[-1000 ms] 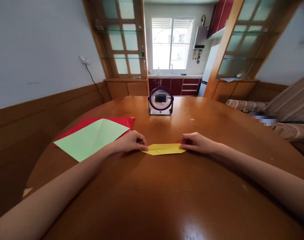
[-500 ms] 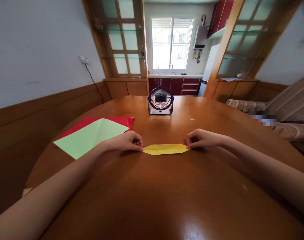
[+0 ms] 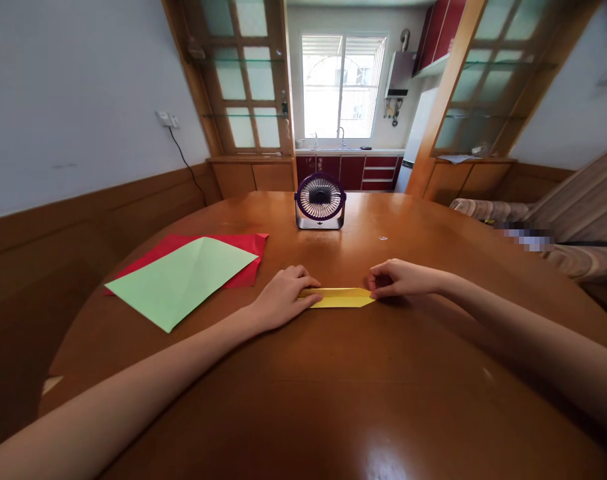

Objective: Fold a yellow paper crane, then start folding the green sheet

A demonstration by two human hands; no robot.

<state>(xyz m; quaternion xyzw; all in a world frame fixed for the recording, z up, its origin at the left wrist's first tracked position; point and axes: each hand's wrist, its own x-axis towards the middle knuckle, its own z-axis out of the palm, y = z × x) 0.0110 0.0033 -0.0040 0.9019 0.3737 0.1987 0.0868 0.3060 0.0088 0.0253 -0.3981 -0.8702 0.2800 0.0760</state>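
Note:
A strip of folded yellow paper [image 3: 340,298] lies crosswise on the brown table, with a pointed right end and a long crease. My left hand [image 3: 286,298] covers its left end, the thumb at the near edge and the fingers at the far edge, holding it from above. At the right tip, my right hand [image 3: 390,279] pinches the paper between thumb and curled fingers. To the left lies a sheet of pale green paper [image 3: 183,280] with a faint crease, resting on red paper [image 3: 243,273].
A small purple fan [image 3: 320,198] on a stand is at the table's [image 3: 303,400] far side. A small pale mark [image 3: 383,238] is on the tabletop right of it. A striped sofa [image 3: 583,207] stands beyond the table at the right.
My left hand has moved right from the paper's left tip onto its left part, its fingers spreading across it. The right hand has barely shifted left.

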